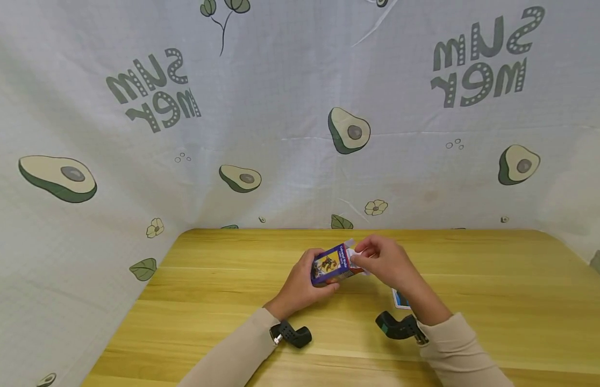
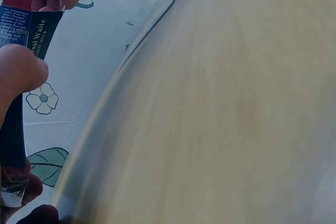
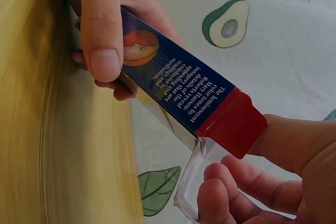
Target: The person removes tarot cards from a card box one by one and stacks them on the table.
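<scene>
My left hand (image 1: 305,279) grips a dark blue tarot card box (image 1: 327,265) above the table, its thumb across one narrow side in the right wrist view. The box is tilted, with its open end toward my right hand (image 1: 384,260). Here a red end flap (image 3: 236,124) sticks out and a whitish flap (image 3: 191,177) bends away. My right thumb and fingers pinch at this open end, the thumb partly hidden behind the red flap. The box mouth's inside is hidden by the fingers. Beneath my right wrist lies a blue-faced, white-edged card (image 1: 400,299), partly covered by the forearm.
The wooden table (image 1: 222,279) stretches out to both sides of the hands. Behind it hangs a pale cloth (image 1: 280,107) printed with avocados. Black wrist cameras are strapped on the left wrist (image 1: 292,334) and the right wrist (image 1: 399,326).
</scene>
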### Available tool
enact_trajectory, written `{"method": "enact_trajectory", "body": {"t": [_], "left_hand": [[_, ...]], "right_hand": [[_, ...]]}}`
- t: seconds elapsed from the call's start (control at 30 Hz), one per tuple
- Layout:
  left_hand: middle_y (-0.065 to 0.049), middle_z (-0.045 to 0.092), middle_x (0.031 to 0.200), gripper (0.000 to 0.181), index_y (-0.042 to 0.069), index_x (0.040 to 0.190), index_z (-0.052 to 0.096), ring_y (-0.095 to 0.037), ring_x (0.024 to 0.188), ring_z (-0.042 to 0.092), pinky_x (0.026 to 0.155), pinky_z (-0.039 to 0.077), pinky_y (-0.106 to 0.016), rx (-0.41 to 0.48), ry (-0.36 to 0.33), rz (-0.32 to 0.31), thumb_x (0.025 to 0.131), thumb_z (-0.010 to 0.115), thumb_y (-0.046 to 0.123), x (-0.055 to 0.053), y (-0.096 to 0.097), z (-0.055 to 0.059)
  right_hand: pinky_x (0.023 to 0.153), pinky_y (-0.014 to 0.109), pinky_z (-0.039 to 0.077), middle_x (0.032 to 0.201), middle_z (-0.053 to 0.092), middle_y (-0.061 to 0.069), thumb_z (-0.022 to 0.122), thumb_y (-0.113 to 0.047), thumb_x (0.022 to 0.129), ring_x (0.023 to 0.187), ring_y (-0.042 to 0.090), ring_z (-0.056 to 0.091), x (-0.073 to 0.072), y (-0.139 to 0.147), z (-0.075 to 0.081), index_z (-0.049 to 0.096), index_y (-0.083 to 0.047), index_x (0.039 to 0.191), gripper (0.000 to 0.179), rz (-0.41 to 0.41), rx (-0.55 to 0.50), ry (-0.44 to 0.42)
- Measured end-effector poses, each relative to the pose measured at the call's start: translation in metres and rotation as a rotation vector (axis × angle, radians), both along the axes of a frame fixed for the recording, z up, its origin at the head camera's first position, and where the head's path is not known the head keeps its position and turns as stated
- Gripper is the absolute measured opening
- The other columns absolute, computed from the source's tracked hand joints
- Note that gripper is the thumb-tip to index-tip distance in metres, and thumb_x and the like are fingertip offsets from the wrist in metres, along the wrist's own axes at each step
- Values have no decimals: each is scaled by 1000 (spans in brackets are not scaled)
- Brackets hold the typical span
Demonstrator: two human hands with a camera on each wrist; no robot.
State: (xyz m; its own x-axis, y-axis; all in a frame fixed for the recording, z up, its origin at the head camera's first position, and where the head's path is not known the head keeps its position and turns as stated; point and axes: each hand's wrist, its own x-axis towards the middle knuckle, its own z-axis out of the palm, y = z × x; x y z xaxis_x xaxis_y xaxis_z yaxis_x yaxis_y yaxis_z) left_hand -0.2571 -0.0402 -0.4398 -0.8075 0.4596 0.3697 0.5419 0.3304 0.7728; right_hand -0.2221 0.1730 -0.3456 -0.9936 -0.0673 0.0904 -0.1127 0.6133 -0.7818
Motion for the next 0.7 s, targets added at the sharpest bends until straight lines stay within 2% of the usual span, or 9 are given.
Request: {"method": "enact_trajectory", "body": {"t": [0.37,0.7], "left_hand": [[1,52,117,71,15,134,40,-12,100,53,86,48,-27,-8,13,7,78,78,37,-2,0,-3],[0,52,117,71,15,134,40,-12,100,53,87,48,-27,-16,40,7,78,78,38,-1,0,-2]], "right_hand": [[59,28,49,82,65,6,70,-16,86,69,17,59,0,-6,-5,61,-1,99,22,0,15,-14],[58,29,48,81,62,7,71,-13,84,68,18,55,1,-9,-6,60,-1,100,23,-24,36,-19]]}}
